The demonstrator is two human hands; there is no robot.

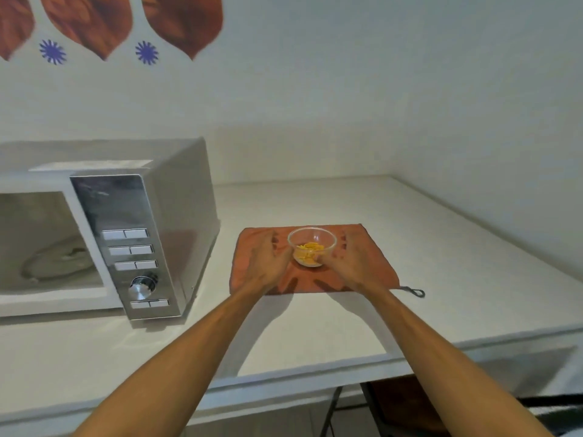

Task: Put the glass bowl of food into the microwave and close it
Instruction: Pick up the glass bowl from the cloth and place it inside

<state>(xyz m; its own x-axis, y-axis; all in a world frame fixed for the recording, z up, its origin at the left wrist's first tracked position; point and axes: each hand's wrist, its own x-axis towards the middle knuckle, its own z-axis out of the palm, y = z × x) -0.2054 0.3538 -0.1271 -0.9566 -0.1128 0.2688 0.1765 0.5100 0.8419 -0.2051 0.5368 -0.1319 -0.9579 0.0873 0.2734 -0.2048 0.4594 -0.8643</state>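
A small clear glass bowl (311, 245) holding yellow food sits on an orange cloth (372, 257) on the counter. My left hand (268, 263) is against the bowl's left side and my right hand (350, 263) against its right side, fingers curled around it. The bowl rests on the cloth. To the left stands a silver microwave (148, 222) with its cavity (44, 244) exposed; the door itself is out of view past the left edge. A glass turntable lies inside the cavity.
The white counter (315, 329) runs from the microwave to the right wall, with its front edge close to me. A grey loop (415, 291) hangs off the cloth's right corner. Chair legs show below the counter edge.
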